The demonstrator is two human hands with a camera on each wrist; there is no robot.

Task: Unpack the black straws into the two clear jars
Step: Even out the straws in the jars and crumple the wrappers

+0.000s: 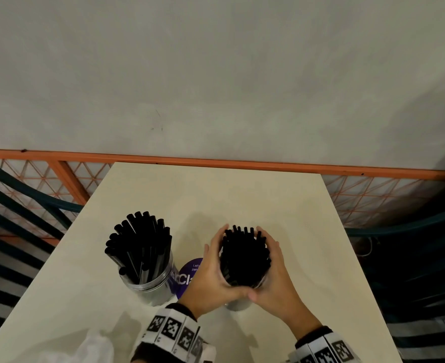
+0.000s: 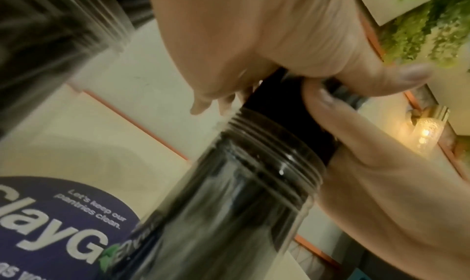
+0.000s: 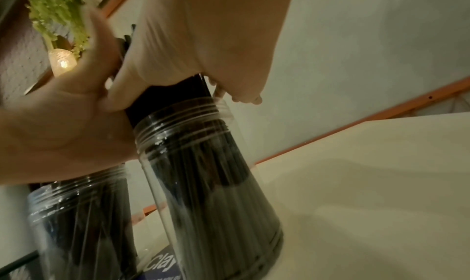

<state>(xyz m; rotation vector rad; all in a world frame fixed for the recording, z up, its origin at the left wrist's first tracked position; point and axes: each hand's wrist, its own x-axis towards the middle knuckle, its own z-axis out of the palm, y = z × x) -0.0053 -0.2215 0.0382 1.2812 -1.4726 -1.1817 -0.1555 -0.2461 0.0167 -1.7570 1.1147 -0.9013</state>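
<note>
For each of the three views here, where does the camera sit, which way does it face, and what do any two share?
Head: above, facing down at the cream table; both hands cup the black straws.
Left wrist: low, looking up past the left hand at the clear plastic jar.
Right wrist: low, looking up past the right hand.
Shared: both wrist views show that jar and the purple round sticker.

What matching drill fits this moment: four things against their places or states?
Things:
1. left jar
2. right jar
3. purple sticker
4. clear wrapper

States:
A. flat on the table between the jars
B. its straws cupped by both hands
C. crumpled at the near table edge
D. stands alone, straws fanned out

Pairs: 1-D, 2-B, 3-A, 4-C
</note>
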